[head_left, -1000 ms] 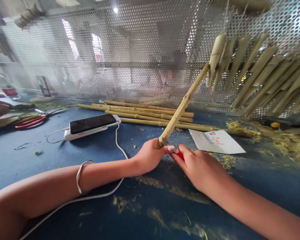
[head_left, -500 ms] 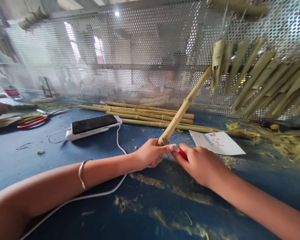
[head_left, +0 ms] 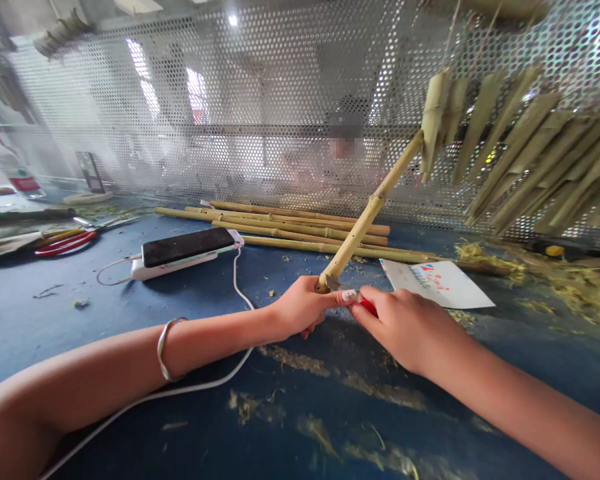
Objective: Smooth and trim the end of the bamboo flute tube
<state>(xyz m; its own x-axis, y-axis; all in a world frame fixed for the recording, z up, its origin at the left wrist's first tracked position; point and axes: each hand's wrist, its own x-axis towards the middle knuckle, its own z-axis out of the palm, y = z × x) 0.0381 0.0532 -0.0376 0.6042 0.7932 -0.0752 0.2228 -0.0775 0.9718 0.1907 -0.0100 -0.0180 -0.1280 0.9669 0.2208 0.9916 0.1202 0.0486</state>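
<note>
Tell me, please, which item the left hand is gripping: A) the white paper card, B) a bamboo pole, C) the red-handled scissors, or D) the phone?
B: the left hand closes around the lower end of the bamboo pole.

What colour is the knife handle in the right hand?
Red, in the head view: the knife handle shows beside the right hand.

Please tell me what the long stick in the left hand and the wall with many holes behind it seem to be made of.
The stick looks like natural bamboo: pale yellow-tan, matte, with raised node rings along it. The wall seems to be perforated sheet metal, probably steel or aluminium: silvery, with even round holes and bright reflections.
</note>
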